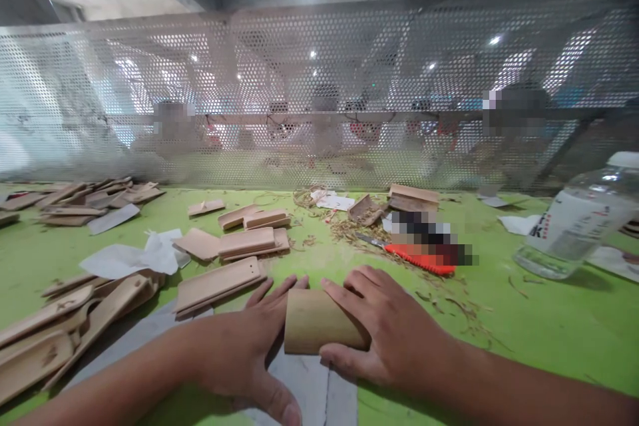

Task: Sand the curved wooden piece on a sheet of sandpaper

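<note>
A curved, tan piece of bamboo (319,323) lies hump side up across pale paper strips (304,386) on the green table. My right hand (372,326) grips its right part, thumb along the near edge and fingers over the far edge. Against its left end rests my left hand (249,346), spread flat with the thumb pointing toward me. Just beyond my left hand are stacked bamboo pieces (219,286), the top one with small holes at its right end. A knife with a red handle (422,259) lies beyond my right hand, its blade pointing left.
More bamboo pieces (70,326) are piled at left, near crumpled white tissue (134,256). Shavings (344,233) and dark curved pieces (367,210) lie at the back middle. A clear bottle (574,219) stands at right. A perforated metal screen (279,100) rises behind; blurred people show through.
</note>
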A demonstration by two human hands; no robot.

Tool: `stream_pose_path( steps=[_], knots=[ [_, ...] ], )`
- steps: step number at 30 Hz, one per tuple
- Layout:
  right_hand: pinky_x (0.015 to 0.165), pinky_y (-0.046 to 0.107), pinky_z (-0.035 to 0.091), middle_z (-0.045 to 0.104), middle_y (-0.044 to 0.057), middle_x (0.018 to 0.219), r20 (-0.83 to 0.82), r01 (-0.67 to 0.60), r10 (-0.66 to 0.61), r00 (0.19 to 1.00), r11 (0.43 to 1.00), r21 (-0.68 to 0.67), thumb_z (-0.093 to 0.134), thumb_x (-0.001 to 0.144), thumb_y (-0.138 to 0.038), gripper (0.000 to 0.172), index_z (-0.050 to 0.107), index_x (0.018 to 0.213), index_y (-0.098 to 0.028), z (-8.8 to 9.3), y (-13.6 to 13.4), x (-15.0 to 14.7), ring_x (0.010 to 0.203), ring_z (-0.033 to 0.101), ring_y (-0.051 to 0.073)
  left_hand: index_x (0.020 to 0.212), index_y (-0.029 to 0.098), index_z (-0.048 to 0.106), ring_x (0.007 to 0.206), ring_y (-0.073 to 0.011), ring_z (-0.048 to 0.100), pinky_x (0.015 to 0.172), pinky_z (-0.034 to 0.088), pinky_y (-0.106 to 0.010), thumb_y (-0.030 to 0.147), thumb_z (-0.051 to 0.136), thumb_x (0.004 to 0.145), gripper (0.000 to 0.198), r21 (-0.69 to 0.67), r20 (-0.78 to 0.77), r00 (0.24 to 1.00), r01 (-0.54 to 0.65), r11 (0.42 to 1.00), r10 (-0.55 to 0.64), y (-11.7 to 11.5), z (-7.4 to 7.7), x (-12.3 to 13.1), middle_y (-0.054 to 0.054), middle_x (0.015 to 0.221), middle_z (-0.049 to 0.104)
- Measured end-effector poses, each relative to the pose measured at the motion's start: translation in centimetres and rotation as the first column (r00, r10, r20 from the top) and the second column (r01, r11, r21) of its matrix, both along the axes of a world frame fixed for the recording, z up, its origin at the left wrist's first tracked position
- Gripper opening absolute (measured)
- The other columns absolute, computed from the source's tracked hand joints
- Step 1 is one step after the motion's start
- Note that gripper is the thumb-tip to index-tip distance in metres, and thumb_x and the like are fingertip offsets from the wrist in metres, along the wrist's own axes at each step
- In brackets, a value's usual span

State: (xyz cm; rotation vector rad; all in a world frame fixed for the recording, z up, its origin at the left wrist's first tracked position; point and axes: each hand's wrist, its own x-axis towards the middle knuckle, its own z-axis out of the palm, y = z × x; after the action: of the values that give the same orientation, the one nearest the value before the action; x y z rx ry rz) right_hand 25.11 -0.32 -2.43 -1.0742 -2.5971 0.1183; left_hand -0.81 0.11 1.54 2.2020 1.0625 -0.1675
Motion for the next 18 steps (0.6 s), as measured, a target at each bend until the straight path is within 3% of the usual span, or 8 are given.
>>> stream_pose_path(
  steps=[7,11,12,13,14,16,17,18],
  knots=[
    [0.097,0.058,0.053,0.063,0.023,0.125,-0.129,-0.035,0.014,0.991,0.987,-0.158,0.077,0.082,-0.058,0.08,0.062,0.142,-0.008,-0.6,0.4,-0.1,0.109,0.062,0.038,0.169,0.027,0.015,0.157,-0.0445,-0.002,0.125,0.01,-0.061,0.082,0.083,0.062,0.138,-0.024,-0.01,1.0,-0.025,0.999,0.025,0.0,0.3,0.1,-0.01,0.173,0.001],
    [0.095,0.049,0.053,0.066,0.016,0.122,-0.41,-0.052,-0.1,0.907,0.938,-0.344,0.084,0.076,-0.055,0.072,0.065,0.133,-0.016,0.4,0.5,0.1,0.107,0.064,0.033,0.169,0.03,0.015,0.157,-0.044,0.006,0.127,0.015,-0.057,0.082,0.081,0.067,0.132,0.001,0.077,0.997,0.029,1.0,-0.029,-0.1,0.2,0.0,-0.006,0.175,0.009],
    [0.09,0.044,0.055,0.069,0.013,0.114,-0.498,-0.111,-0.161,0.852,0.874,-0.473,0.081,0.078,-0.058,0.065,0.068,0.127,-0.017,0.6,0.5,0.1,0.101,0.067,0.029,0.169,0.029,0.013,0.157,-0.0449,0.008,0.126,0.016,-0.057,0.083,0.08,0.067,0.133,0.006,0.087,0.996,0.034,0.999,-0.034,-0.1,0.2,0.0,-0.007,0.174,0.011],
    [0.082,0.04,0.056,0.071,0.01,0.103,-0.567,-0.219,-0.234,0.789,0.756,-0.617,0.074,0.083,-0.064,0.059,0.07,0.116,-0.016,0.8,0.5,0.0,0.09,0.068,0.026,0.169,0.028,0.011,0.157,-0.0462,0.008,0.126,0.017,-0.058,0.085,0.078,0.067,0.135,0.014,0.088,0.996,0.03,0.999,-0.031,-0.1,0.1,0.0,-0.009,0.174,0.013],
    [0.076,0.038,0.057,0.071,0.009,0.093,-0.607,-0.36,-0.317,0.729,0.577,-0.733,0.063,0.088,-0.072,0.061,0.072,0.106,-0.015,0.8,0.5,0.0,0.08,0.069,0.023,0.169,0.026,0.009,0.156,-0.0474,0.009,0.126,0.017,-0.059,0.086,0.077,0.067,0.137,0.023,0.085,0.996,0.023,0.999,-0.025,-0.2,0.2,0.1,-0.011,0.174,0.015],
    [0.071,0.036,0.057,0.071,0.009,0.083,-0.616,-0.617,-0.455,0.643,0.168,-0.769,0.037,0.094,-0.081,0.079,0.073,0.095,-0.011,0.5,0.5,-0.2,0.069,0.069,0.02,0.17,0.023,0.008,0.156,-0.0486,0.011,0.125,0.017,-0.06,0.088,0.076,0.066,0.139,0.041,0.085,0.996,0.016,0.999,-0.02,-0.2,0.2,0.2,-0.013,0.173,0.02],
    [0.071,0.036,0.057,0.071,0.011,0.085,-0.608,-0.693,-0.494,0.621,0.016,-0.721,0.029,0.095,-0.082,0.086,0.074,0.095,-0.009,0.4,0.5,-0.2,0.069,0.07,0.021,0.169,0.024,0.01,0.155,-0.0483,0.014,0.126,0.017,-0.059,0.088,0.076,0.066,0.139,0.045,0.091,0.995,0.024,0.999,-0.028,-0.2,0.3,0.2,-0.013,0.172,0.022],
    [0.073,0.036,0.057,0.073,0.014,0.089,-0.602,-0.737,-0.521,0.605,-0.081,-0.671,0.026,0.096,-0.083,0.091,0.075,0.098,-0.007,0.2,0.5,-0.1,0.072,0.072,0.021,0.169,0.024,0.014,0.155,-0.0476,0.017,0.126,0.017,-0.058,0.088,0.077,0.065,0.137,0.05,0.098,0.994,0.037,0.998,-0.042,-0.2,0.4,0.2,-0.012,0.172,0.025]
  ],
)
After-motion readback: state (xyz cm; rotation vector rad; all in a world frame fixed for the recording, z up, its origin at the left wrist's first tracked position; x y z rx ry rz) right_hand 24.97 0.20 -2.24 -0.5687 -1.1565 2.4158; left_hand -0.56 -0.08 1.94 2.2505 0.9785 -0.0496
